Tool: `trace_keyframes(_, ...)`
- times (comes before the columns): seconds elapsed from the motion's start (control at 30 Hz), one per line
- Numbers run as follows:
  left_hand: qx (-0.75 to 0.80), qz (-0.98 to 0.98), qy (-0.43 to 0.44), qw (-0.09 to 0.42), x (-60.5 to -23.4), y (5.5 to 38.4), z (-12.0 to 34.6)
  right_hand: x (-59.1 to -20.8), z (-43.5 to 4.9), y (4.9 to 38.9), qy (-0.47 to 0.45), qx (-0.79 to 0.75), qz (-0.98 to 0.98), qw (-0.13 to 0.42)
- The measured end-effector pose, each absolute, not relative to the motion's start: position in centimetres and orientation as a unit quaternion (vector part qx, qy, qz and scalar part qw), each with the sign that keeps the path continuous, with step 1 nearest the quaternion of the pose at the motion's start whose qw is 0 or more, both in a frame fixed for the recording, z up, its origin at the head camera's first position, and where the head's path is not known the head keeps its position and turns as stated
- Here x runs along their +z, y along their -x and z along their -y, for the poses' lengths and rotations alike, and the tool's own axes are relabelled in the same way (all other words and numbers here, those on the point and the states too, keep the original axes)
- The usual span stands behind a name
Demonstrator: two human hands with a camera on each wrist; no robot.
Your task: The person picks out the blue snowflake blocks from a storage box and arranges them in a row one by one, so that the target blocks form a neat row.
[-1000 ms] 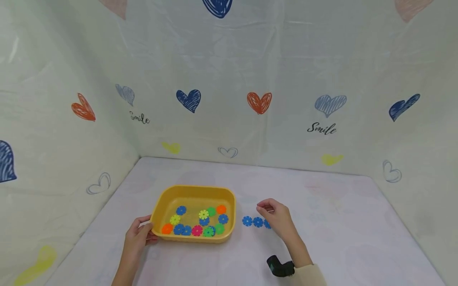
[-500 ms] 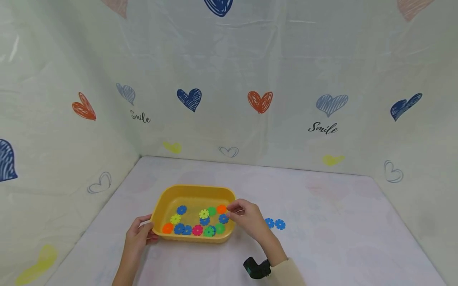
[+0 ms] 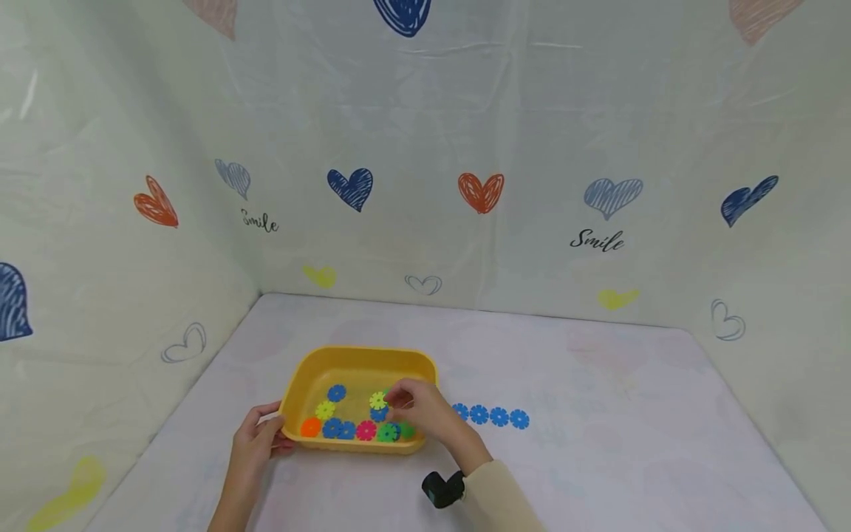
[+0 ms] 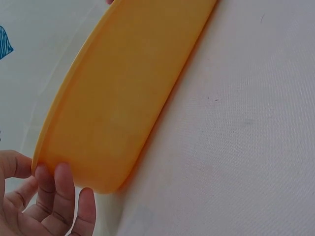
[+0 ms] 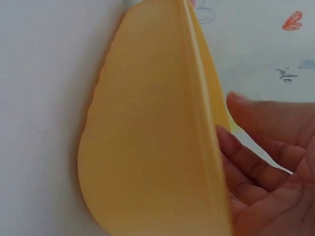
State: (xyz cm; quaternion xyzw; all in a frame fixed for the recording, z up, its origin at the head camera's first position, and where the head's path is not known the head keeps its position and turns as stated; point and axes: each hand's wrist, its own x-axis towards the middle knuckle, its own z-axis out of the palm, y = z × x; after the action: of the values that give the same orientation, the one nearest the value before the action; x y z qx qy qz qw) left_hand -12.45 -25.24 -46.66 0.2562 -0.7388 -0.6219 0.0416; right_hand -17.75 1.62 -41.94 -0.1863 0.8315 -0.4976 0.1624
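A yellow plastic tray (image 3: 362, 360) holds several small flower-shaped discs in blue, yellow, green, orange and pink. My left hand (image 3: 255, 437) grips the tray's left end; in the left wrist view the thumb lies at the rim and fingers (image 4: 64, 184) curl against the outer wall. Over the right half of the tray is my right hand (image 3: 425, 410), its fingertips close to a yellow disc (image 3: 378, 400) and a blue disc (image 3: 379, 414). The right wrist view has its thumb (image 5: 246, 105) and forefinger apart, nothing seen between them; the tray wall partly hides the other fingers.
Right of the tray, several blue flower discs (image 3: 499, 417) lie in a row on the white tabletop (image 3: 598, 458). A black wrist device (image 3: 442, 489) sits by my right sleeve. A curtain (image 3: 425, 133) printed with hearts hangs behind and at the sides.
My right hand has moved left from above the row of blue discs, across the tray's right rim, to above the discs inside. The left hand has stayed on the tray.
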Motion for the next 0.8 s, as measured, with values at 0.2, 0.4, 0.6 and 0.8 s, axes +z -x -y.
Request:
trace_keyframes(0.2, -0.618, 0.74, -0.261, 0.046, -48.0, 13.0, 25.8, -42.2, -0.7, 18.4, 0.216, -0.452, -0.841, 0.203)
trace_keyframes(0.4, -0.631, 0.732, -0.252, 0.053, -48.6, 13.0, 26.1, -42.5, -0.2, 18.8, 0.221, -0.381, -0.866, 0.237)
trace_keyframes(0.6, -0.637, 0.73, -0.242, 0.048, -46.0, 12.0, 25.0, -42.9, 0.4, 18.9, 0.198, -0.332, -0.884, 0.264)
trace_keyframes(0.8, -0.61, 0.748, -0.258, 0.033, -44.3, 11.6, 24.3, -43.1, 0.8, 18.8, 0.19, -0.327, -0.888, 0.261)
